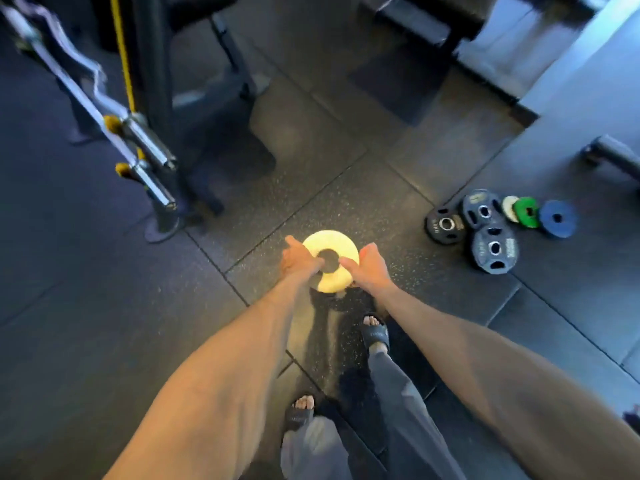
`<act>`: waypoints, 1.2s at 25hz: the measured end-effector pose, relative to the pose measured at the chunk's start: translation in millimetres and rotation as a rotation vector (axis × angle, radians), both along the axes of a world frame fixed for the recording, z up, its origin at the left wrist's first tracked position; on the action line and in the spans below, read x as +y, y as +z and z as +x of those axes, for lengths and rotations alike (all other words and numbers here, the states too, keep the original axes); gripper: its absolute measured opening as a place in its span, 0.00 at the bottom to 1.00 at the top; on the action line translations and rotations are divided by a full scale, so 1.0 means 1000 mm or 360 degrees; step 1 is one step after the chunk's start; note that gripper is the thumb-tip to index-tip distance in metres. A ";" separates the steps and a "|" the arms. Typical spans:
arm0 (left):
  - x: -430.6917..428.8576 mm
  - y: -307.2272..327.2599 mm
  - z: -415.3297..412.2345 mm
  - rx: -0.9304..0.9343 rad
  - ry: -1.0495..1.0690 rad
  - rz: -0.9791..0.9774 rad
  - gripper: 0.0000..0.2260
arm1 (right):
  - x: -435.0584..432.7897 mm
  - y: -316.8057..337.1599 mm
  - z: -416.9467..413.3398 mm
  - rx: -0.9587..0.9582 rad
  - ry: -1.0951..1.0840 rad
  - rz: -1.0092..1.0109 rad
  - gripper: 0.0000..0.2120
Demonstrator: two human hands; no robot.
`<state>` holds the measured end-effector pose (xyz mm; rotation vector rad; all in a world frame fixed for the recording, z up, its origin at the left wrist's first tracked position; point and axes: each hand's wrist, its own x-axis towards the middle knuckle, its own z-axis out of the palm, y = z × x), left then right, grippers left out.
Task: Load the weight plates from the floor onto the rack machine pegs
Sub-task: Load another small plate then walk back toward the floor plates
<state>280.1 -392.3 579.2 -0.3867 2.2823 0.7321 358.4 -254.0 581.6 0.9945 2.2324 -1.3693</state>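
Both hands are carrying one yellow plate [330, 260] out in front of the body, above the floor [104, 271]. The left hand [298, 260] is clamping the plate's left edge, thumb lying over the top face toward the centre hole, fingers going under where they cannot be seen. The right hand [372, 268] is gripping the right edge the same way, thumb reaching in to the hole's rim. So the plate is sitting between the two palms, roughly flat, tilted a little toward the person.

It looks like a rigid disc, thick for its width, and it is probably heavy enough to warrant two hands. The smooth coating may be slippery, so holding opposite edges with thumbs hooked near the hole seems the safest hold; the hole must be staying clear for the peg.

Ahead and to the left of the left hand, two pegs [149, 143] are sticking out from the rack [156, 81], both bare. Beyond them, further left, two bars [69, 81] are leaning, one straight and one wavy.

Well to the right of the right hand, six plates are lying on the floor: three dark plates [481, 211], one pale plate [509, 208], one green plate [526, 212] and one blue plate [557, 219]. Counting the carried one, that is making seven plates.
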 end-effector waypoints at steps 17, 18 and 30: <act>0.207 0.178 0.377 0.0347 -0.2272 0.0647 0.19 | 0.037 0.192 0.457 0.0253 -0.1780 0.0510 0.13; 0.216 0.181 0.418 0.0301 -0.2387 0.0664 0.18 | 0.033 0.196 0.492 0.0236 -0.1927 0.0560 0.12; 0.275 0.201 0.752 0.0039 -0.3577 0.0780 0.12 | 0.060 0.204 0.778 0.0486 -0.3812 0.0615 0.15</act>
